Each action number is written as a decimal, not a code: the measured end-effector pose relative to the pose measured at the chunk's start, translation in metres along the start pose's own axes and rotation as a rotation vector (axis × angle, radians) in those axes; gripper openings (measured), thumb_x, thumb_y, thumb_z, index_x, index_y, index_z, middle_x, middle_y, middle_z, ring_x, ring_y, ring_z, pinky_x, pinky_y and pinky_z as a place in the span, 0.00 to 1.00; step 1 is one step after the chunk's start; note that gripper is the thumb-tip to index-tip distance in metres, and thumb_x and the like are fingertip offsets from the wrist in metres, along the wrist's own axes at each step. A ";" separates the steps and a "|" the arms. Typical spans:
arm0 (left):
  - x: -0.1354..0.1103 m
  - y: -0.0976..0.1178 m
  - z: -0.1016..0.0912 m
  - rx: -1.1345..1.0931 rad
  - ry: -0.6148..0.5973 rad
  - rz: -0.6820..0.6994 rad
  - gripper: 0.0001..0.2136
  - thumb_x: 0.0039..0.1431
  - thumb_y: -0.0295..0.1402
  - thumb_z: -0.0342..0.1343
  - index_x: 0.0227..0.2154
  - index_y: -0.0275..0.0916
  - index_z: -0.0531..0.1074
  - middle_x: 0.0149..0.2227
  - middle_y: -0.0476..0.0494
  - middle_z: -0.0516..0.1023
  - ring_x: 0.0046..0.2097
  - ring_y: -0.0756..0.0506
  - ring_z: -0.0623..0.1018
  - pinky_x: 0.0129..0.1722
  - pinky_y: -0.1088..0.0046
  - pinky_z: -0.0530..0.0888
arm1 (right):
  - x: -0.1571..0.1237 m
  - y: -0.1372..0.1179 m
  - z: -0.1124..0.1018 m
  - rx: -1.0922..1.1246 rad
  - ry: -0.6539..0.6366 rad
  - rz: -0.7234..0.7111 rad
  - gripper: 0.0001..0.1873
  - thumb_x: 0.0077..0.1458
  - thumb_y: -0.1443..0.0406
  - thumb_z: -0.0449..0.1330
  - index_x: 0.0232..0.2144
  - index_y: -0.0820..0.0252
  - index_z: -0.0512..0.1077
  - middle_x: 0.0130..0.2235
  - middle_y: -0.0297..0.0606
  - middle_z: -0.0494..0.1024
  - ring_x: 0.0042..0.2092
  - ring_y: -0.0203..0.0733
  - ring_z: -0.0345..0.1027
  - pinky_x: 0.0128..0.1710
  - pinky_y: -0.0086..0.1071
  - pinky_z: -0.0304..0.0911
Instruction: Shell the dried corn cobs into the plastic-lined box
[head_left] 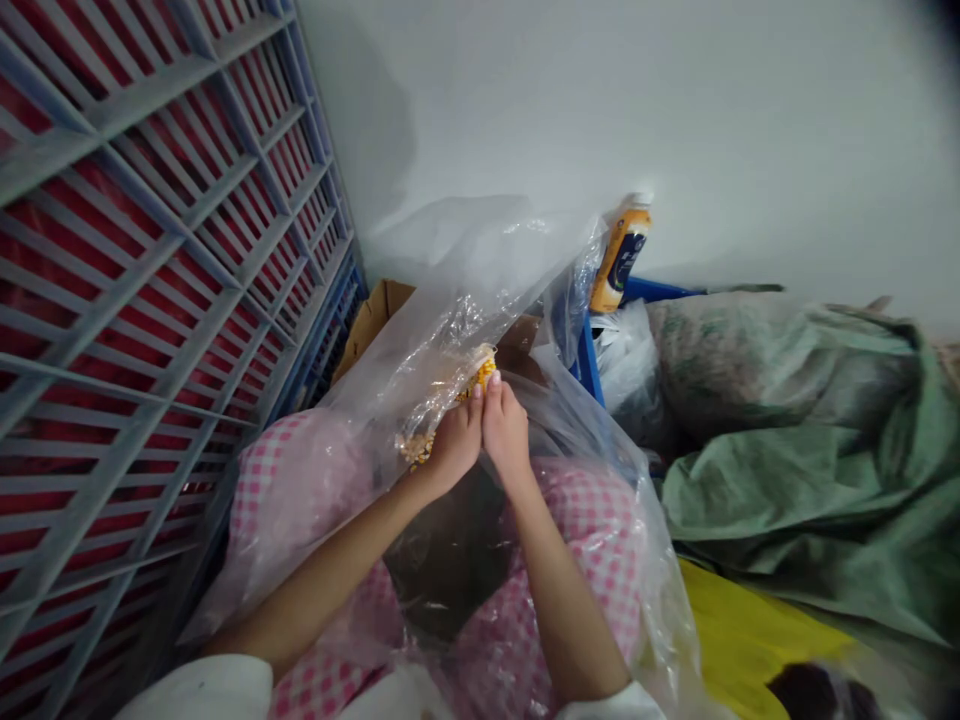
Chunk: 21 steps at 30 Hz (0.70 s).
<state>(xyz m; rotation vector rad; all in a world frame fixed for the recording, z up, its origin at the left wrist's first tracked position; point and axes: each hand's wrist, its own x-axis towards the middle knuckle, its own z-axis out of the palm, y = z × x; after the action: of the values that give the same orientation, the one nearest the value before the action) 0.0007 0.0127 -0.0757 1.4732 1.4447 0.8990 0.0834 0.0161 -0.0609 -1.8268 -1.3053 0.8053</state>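
Observation:
Close together over my lap, my left hand (459, 436) and my right hand (506, 428) both grip an ear of corn (486, 366). The thumbs lie side by side against its yellow kernels, and the fingers hide the lower part of the ear. Around my hands spreads a large clear plastic bag (360, 375), draped over my knees in pink checked cloth. Loose corn kernels (415, 450) lie in the bag just left of my left hand.
Plastic crates (176, 235) with red contents rise on the left. Behind the bag is a cardboard box (379, 312). An orange bottle (621, 255) leans by a blue crate (590, 362) near the wall. Green sacks (780, 480) and a yellow sheet (739, 625) lie on the right.

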 end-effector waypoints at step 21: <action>-0.009 -0.001 0.000 0.193 -0.094 0.028 0.28 0.66 0.44 0.30 0.38 0.35 0.75 0.35 0.35 0.80 0.42 0.42 0.79 0.44 0.66 0.73 | 0.023 0.010 -0.032 0.183 -0.020 0.066 0.34 0.58 0.43 0.39 0.32 0.59 0.74 0.32 0.41 0.78 0.35 0.44 0.70 0.37 0.33 0.60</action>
<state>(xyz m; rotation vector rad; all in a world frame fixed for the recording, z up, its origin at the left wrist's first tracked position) -0.0002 0.0040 -0.0758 1.6588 1.4763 0.7126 0.1211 0.0294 -0.0535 -1.7271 -1.1487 0.9487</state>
